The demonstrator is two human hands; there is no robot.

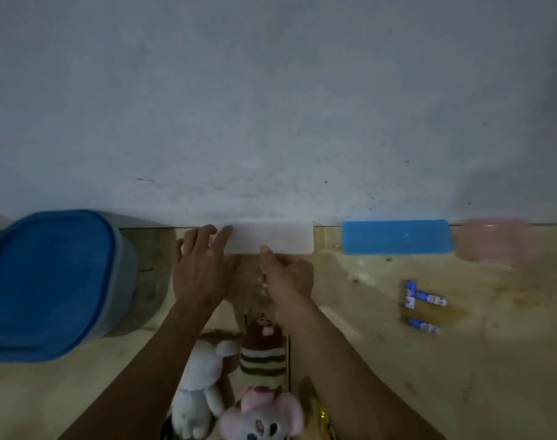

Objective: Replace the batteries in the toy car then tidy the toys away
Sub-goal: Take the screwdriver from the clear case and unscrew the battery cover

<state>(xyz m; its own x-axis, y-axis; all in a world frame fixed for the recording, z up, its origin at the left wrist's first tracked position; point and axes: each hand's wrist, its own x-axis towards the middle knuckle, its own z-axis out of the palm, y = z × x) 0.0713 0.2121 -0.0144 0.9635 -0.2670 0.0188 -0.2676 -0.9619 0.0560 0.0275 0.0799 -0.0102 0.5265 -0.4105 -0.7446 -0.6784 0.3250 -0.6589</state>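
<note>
1. The left hand (198, 270) lies with fingers spread and straight, fingertips touching the left end of a white box (271, 240) at twelve o'clock against the wall.
2. The right hand (286, 276) has its fingers curled, thumb at the box's near edge; whether it pinches anything I cannot tell.
3. No toy car is visible.
4. The batteries (421, 304) lie loose on the counter (461, 376) at three o'clock: small, hard, smooth, likely to roll; pinch each at mid-length.
5. The plush toys (239, 392) at six o'clock look soft and light; grab them by the body.
6. A blue-lidded tub (48, 281) stands at nine o'clock.
</note>
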